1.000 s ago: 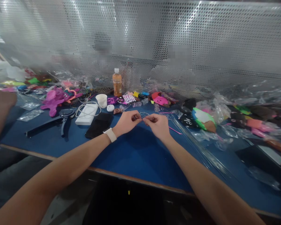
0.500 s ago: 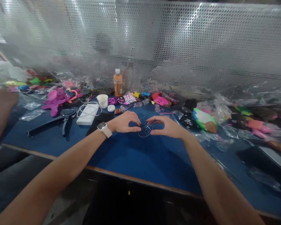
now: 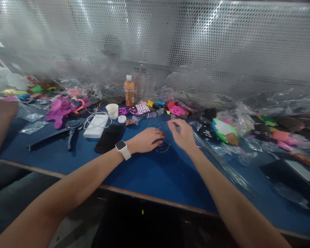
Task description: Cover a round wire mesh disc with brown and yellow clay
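A small oval grid of thin wire [image 3: 162,148] lies on the blue table. My left hand [image 3: 146,140], with a pale-banded watch at its wrist, reaches over the grid's left part. Its fingers are stretched out and a little apart from the thumb; they cover some of the wire. To the right and slightly farther back, my right hand [image 3: 183,134] is raised over the table with thumb and fingertips drawn together. Whatever may be between those tips is too small to make out. The right hand is apart from the grid.
A bundle of long thin wires [image 3: 223,162] runs beside my right forearm. At left lie a black phone [image 3: 110,138], a white power bank [image 3: 96,126] with cable and large dark cutters [image 3: 70,132]. Behind stand a paper cup [image 3: 112,111] and a bottle [image 3: 129,92]. Another person's hand [image 3: 1,112] shows far left.
My right hand has moved back, away from the wire grid, and its fingertips have come together. My left hand has shifted right, over the grid.
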A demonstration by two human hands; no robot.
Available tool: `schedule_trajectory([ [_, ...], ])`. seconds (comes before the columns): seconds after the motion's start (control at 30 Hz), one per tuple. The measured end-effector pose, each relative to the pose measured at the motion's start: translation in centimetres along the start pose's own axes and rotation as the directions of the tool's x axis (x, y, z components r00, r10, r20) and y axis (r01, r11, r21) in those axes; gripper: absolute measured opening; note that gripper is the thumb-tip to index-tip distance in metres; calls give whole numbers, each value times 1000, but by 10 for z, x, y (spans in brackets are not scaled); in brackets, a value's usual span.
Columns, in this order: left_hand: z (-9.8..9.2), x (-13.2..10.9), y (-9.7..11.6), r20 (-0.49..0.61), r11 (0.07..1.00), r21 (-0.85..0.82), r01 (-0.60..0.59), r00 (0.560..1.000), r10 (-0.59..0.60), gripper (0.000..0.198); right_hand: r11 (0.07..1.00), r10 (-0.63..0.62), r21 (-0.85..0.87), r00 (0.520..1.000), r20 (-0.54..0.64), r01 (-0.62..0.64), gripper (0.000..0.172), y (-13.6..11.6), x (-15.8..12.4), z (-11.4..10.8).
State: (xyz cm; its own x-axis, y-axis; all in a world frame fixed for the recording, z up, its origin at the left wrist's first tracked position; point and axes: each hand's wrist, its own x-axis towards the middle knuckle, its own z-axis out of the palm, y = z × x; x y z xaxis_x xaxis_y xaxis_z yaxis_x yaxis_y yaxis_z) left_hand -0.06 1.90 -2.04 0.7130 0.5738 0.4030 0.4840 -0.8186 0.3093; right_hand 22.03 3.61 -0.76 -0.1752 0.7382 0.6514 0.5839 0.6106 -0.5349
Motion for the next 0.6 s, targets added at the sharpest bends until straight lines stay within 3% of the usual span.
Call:
schedule_trajectory([
  [0.1, -2, -1, -10, -152, 991, 11, 135, 980, -132, 32, 998, 8, 58, 1000, -28, -6, 43, -5, -2, 3],
  [0.2, -3, -2, -20, -286, 968, -24, 250, 926, -246, 34, 979, 48, 198, 997, -60, -35, 52, -8, 0, 13],
  [0.27, -2, -2, -26, -348, 952, -58, 301, 887, -302, 34, 946, 79, 318, 996, -43, -61, 58, -10, 5, 23],
  [0.33, 0, -2, -32, -387, 940, -88, 329, 858, -336, 34, 940, 81, 331, 997, 3, -77, 62, -13, 11, 35],
  [0.5, 11, -3, -42, -435, 932, -169, 320, 825, -362, 35, 998, 47, 29, 985, 166, -52, 75, -19, 19, 58],
  [0.6, 15, -2, -42, -495, 923, -237, 302, 780, -383, 45, 989, 37, -150, 962, 269, 4, 80, -15, 15, 64],
])
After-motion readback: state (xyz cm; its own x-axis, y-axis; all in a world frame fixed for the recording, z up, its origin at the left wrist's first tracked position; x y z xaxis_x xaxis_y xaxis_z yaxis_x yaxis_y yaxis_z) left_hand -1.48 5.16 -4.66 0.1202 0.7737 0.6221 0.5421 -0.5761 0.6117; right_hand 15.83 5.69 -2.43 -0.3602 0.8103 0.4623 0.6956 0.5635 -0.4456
